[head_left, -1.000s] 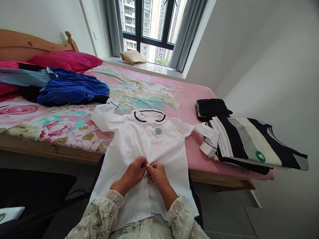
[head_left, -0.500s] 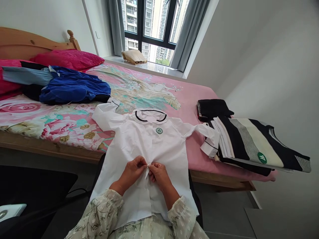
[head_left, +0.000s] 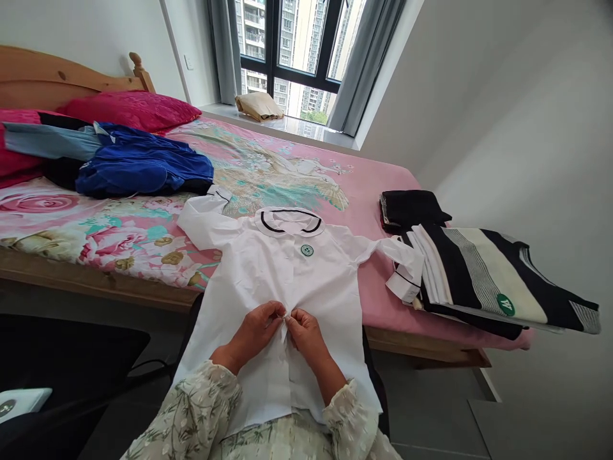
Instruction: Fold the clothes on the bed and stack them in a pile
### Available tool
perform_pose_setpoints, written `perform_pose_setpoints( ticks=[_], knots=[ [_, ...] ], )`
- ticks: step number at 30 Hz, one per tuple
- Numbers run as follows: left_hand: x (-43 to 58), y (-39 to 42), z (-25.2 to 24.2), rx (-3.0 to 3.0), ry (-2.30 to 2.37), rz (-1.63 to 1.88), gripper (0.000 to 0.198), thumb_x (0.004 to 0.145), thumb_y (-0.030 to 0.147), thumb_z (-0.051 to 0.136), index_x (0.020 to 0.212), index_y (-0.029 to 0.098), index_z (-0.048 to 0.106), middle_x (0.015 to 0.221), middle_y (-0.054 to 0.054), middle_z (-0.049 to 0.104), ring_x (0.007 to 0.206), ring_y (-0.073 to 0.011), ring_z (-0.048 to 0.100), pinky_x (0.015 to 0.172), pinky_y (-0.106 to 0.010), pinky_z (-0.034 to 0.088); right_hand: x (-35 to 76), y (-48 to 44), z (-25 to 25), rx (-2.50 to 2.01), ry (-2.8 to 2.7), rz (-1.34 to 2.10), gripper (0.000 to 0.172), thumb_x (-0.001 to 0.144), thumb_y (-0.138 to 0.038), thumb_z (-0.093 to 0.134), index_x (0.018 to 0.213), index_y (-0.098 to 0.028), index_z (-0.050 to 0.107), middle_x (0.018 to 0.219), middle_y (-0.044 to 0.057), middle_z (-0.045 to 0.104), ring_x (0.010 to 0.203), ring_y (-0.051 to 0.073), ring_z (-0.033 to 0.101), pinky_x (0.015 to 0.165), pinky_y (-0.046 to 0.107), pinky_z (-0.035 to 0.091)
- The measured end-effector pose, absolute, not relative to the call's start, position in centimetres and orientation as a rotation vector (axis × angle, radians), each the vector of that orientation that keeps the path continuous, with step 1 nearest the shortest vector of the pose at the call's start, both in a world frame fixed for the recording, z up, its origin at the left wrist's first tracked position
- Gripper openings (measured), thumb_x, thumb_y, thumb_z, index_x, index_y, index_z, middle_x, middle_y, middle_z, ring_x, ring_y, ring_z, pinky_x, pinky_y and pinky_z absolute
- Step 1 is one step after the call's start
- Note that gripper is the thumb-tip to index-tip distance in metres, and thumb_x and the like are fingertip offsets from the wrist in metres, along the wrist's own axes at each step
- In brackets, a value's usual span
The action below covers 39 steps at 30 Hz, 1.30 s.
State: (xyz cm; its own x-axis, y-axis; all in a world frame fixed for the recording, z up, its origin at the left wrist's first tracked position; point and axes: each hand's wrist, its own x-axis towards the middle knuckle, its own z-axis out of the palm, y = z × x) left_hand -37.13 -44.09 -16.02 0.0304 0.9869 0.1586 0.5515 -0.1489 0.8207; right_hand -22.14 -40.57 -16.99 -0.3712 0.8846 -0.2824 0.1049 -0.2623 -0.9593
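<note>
A white shirt (head_left: 253, 275) with black trim on its collar and cuffs and a round green badge lies front up, its top on the bed and its lower part over my lap. My left hand (head_left: 258, 332) pinches the front placket a little below the middle. Right beside it, my right hand (head_left: 308, 333) pinches the same spot, fingertips nearly touching the left ones. The cloth puckers around both hands. Whatever small piece sits between the fingertips, perhaps a button, is too small to make out.
Folded striped clothes (head_left: 483, 275) and a folded black garment (head_left: 414, 209) lie at the bed's right end. A blue garment (head_left: 143, 163) is heaped on the left near pink pillows (head_left: 131, 110). A black chair-like surface (head_left: 62, 358) stands at lower left. A beige bundle (head_left: 259, 107) rests on the windowsill.
Both hands stay at the same place on the shirt front, with only slight finger movement. My right fingers have curled in a little. The view has shifted very slightly.
</note>
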Motion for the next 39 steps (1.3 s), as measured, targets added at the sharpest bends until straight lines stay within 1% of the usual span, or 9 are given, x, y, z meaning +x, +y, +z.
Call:
perform_pose_setpoints(
  ticks=[4,7,10,13,19,23,26,31,39],
  knots=[
    [-37.4,-44.0,-16.1,1.935,1.603,0.975,0.015,0.089,0.024,0.043,0.094,0.023,0.057,0.088,-0.001,0.064,0.084,-0.0149,0.059,0.079,-0.028,0.047,-21.8,-40.3,-16.6,-1.325,-1.546,1.449,0.025,0.074,-0.041,0.061,0.063,-0.020,0.054,0.054,-0.005,0.049,0.052,0.010,0.042,0.051,0.022,0.032],
    [-37.6,-44.0,-16.0,1.995,1.638,1.046,0.016,0.090,0.026,0.046,0.100,0.022,0.058,0.090,-0.003,0.065,0.087,-0.0156,0.060,0.081,-0.029,0.047,-21.4,-39.6,-15.6,-1.370,-1.672,1.098,0.025,0.083,-0.043,0.053,0.073,-0.020,0.059,0.063,-0.003,0.057,0.059,0.013,0.049,0.058,0.024,0.037],
    [-37.7,-43.3,-15.9,1.950,1.707,1.182,0.016,0.089,0.025,0.047,0.100,0.021,0.058,0.092,-0.004,0.065,0.089,-0.0162,0.060,0.083,-0.030,0.047,-21.2,-38.0,-14.5,-1.282,-1.781,0.790,0.023,0.090,-0.029,0.043,0.093,-0.019,0.063,0.086,0.004,0.065,0.081,0.017,0.056,0.077,0.029,0.042],
    [-37.3,-41.6,-15.5,1.860,1.720,1.264,0.019,0.088,0.021,0.044,0.102,0.021,0.057,0.097,-0.005,0.065,0.093,-0.0167,0.059,0.084,-0.031,0.048,-21.5,-35.9,-14.0,-1.333,-2.021,0.608,0.031,0.085,-0.011,0.040,0.101,-0.017,0.066,0.102,0.009,0.066,0.100,0.022,0.052,0.091,0.035,0.037],
    [-35.8,-37.5,-14.1,1.525,1.905,1.089,0.060,0.065,0.027,0.067,0.122,0.020,0.049,0.104,-0.007,0.061,0.095,-0.0229,0.058,0.086,-0.038,0.045,-23.3,-32.4,-14.0,-1.318,-2.284,0.726,0.041,0.072,-0.002,0.049,0.095,-0.027,0.072,0.094,0.005,0.068,0.097,0.022,0.053,0.088,0.035,0.038],
    [-36.7,-36.3,-14.8,1.313,1.917,1.109,0.045,0.067,0.021,0.058,0.111,0.019,0.056,0.083,-0.003,0.063,0.079,-0.0202,0.059,0.080,-0.036,0.044,-23.9,-31.4,-14.5,-1.198,-2.302,0.805,0.042,0.078,-0.003,0.045,0.106,-0.026,0.067,0.104,0.001,0.067,0.099,0.014,0.055,0.089,0.023,0.040],
    [-38.2,-36.1,-16.2,1.219,1.832,1.143,0.035,0.068,0.024,0.056,0.102,0.018,0.058,0.071,0.001,0.061,0.067,-0.0156,0.058,0.070,-0.030,0.045,-23.8,-31.3,-15.3,-1.284,-2.227,0.815,0.028,0.081,-0.008,0.046,0.097,-0.017,0.067,0.097,0.006,0.066,0.091,0.015,0.058,0.085,0.025,0.043],
    [-39.5,-36.2,-17.4,1.140,1.656,1.194,0.039,0.065,0.034,0.059,0.100,0.016,0.057,0.067,0.003,0.060,0.059,-0.0117,0.055,0.058,-0.023,0.043,-23.9,-31.7,-16.0,-1.348,-2.185,0.847,0.015,0.080,-0.019,0.056,0.088,-0.020,0.068,0.091,0.004,0.066,0.085,0.016,0.059,0.080,0.026,0.043],
    [-37.8,-36.2,-15.7,1.235,1.747,1.245,0.033,0.063,0.027,0.056,0.095,0.020,0.060,0.062,0.006,0.053,0.060,-0.0121,0.052,0.063,-0.025,0.041,-23.9,-31.7,-16.2,-1.381,-2.093,0.875,0.011,0.079,-0.025,0.057,0.081,-0.025,0.068,0.084,-0.001,0.069,0.079,0.015,0.060,0.071,0.027,0.042]
  ],
)
